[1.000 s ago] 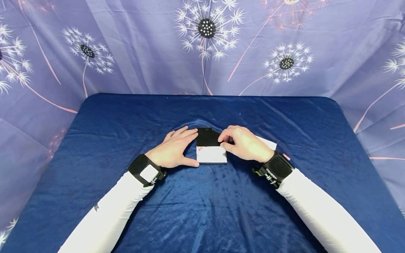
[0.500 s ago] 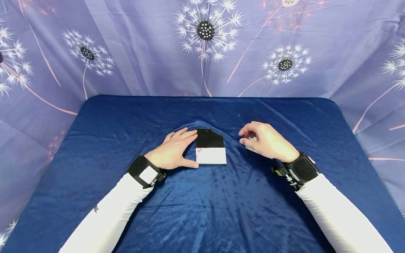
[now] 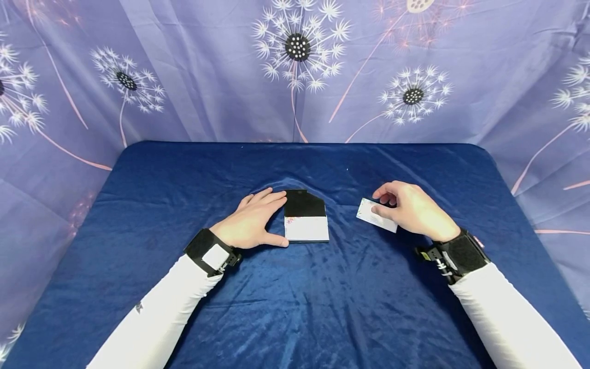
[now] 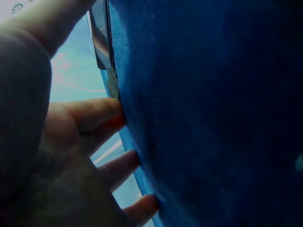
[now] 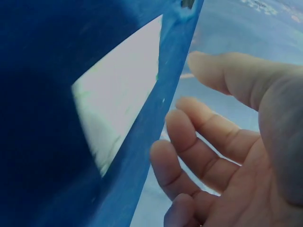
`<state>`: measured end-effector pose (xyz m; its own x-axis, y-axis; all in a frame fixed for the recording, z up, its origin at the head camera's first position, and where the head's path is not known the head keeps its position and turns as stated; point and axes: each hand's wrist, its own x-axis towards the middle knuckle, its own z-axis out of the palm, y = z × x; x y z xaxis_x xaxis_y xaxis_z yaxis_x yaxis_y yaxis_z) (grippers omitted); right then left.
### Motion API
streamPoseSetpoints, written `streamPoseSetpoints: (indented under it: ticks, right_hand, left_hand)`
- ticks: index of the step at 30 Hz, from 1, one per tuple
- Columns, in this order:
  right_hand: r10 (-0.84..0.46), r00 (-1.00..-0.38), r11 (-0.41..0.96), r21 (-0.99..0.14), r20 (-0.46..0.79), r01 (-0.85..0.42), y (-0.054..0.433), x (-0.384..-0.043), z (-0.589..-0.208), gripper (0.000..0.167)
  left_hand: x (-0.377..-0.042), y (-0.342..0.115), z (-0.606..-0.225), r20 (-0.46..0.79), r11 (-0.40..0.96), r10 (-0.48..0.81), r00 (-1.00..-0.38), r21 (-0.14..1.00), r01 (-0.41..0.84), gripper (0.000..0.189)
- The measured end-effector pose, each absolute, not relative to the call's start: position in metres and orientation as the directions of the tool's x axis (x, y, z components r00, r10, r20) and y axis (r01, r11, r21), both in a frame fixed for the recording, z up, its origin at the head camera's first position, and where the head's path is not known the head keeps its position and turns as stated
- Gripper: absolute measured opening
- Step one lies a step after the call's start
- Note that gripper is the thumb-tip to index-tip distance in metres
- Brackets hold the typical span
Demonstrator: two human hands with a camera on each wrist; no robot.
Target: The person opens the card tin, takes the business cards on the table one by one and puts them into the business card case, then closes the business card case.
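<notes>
A black card case [image 3: 304, 204] lies on the blue cloth, its upper part bare black with a slanted right corner. Across its lower part is a white card [image 3: 308, 229] with a pink flower print. My left hand [image 3: 249, 218] rests spread on the cloth, forefinger and thumb tips at the case's left edge. In the left wrist view a glossy edge of the case [image 4: 101, 42] shows by the fingers. To the right, a loose white printed card [image 3: 375, 216] lies slanted on the cloth. My right hand [image 3: 415, 207] hovers over its right end, fingers loosely bent, apart from the card [image 5: 123, 82].
A dark blue velvety cloth [image 3: 295, 307] covers the table. Behind the table's far edge hangs a lilac curtain [image 3: 207, 77] with dandelion prints, and it also closes off both sides. Each wrist wears a black strap [image 3: 465, 255] with a small device.
My right hand has moved right, from the case's right edge to over the loose card, uncovering the case and more of that card. The left hand has stayed in place.
</notes>
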<state>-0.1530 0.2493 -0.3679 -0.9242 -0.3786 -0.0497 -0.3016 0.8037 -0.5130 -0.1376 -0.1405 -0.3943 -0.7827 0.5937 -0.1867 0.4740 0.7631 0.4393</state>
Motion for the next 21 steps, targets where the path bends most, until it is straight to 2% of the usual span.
streamPoseSetpoints:
  ticks: [8, 14, 21]
  right_hand:
    - [-0.331, -0.937, 0.846, -0.477, -0.115, -0.240, 0.270, -0.148, -0.376, 0.040]
    - [-0.324, -0.939, 0.869, -0.428, -0.117, -0.247, 0.278, -0.143, -0.380, 0.049]
    - [-0.333, -0.939, 0.876, -0.396, -0.085, -0.275, 0.281, -0.137, -0.381, 0.042]
  left_hand:
    - [-0.138, -0.141, -0.395, -0.188, 0.767, 0.589, -0.786, 0.435, 0.471, 0.103]
    - [-0.139, -0.140, -0.395, -0.191, 0.767, 0.590, -0.784, 0.436, 0.471, 0.103]
    - [-0.138, -0.140, -0.394, -0.187, 0.764, 0.593, -0.783, 0.437, 0.475, 0.103]
